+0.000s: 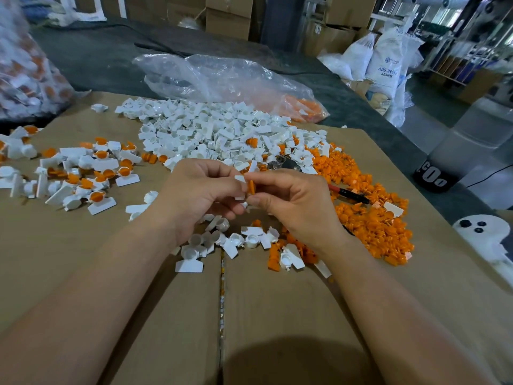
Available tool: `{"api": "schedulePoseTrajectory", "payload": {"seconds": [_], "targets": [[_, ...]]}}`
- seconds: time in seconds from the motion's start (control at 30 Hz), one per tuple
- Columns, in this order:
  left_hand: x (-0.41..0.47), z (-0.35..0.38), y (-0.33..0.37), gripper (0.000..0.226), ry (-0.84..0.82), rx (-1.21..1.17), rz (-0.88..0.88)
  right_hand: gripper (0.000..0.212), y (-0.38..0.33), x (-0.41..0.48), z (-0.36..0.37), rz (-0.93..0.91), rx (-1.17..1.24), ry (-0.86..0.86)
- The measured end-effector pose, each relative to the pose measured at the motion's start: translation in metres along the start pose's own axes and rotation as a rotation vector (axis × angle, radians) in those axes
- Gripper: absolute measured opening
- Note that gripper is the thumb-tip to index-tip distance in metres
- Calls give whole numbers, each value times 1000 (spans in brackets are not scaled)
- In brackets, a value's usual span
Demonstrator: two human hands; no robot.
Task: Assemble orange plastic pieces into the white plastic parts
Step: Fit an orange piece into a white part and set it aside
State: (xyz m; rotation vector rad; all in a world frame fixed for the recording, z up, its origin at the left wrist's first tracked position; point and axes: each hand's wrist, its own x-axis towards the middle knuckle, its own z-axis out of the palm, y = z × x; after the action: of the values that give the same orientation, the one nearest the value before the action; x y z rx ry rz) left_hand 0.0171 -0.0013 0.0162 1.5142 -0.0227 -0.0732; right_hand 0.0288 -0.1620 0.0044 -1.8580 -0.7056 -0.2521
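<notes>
A clear plastic bag [222, 79] is laid at twelve o'clock on the cardboard sheet [138, 301], with orange stock [305, 107] gathered in its right end. A second bag [25, 73], cut off at ten o'clock and blurred, is filled with white-and-orange parts.

At the centre a white part [240, 187] is pinched by the curled fingers of the left hand [200, 195]. Its flat tab is held upright, and its cup is hidden. An orange piece [251, 187] is pinched between thumb and forefinger of the right hand [294, 204]. It is seen edge-on with its long axis upright, set against the white part's three o'clock side. How far it is seated cannot be told.
</notes>
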Motion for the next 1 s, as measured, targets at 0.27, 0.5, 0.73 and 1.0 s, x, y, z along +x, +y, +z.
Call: {"api": "schedulePoseTrajectory", "payload": {"seconds": [0.27,0.5,0.73,1.0], "targets": [[-1,-1,4,19,-45,-76,-93,38,0,0,-1,-64,-52,1],[-2,-1,5,19,-59,-88,-100,40,1,1,-1,-85,-7,-15],[-1,0,4,16,-70,-62,-99,32,0,1,-2,-124,-98,15],[-1,1,4,16,-53,-83,-94,40,2,0,-3,-56,-10,-12]]}}
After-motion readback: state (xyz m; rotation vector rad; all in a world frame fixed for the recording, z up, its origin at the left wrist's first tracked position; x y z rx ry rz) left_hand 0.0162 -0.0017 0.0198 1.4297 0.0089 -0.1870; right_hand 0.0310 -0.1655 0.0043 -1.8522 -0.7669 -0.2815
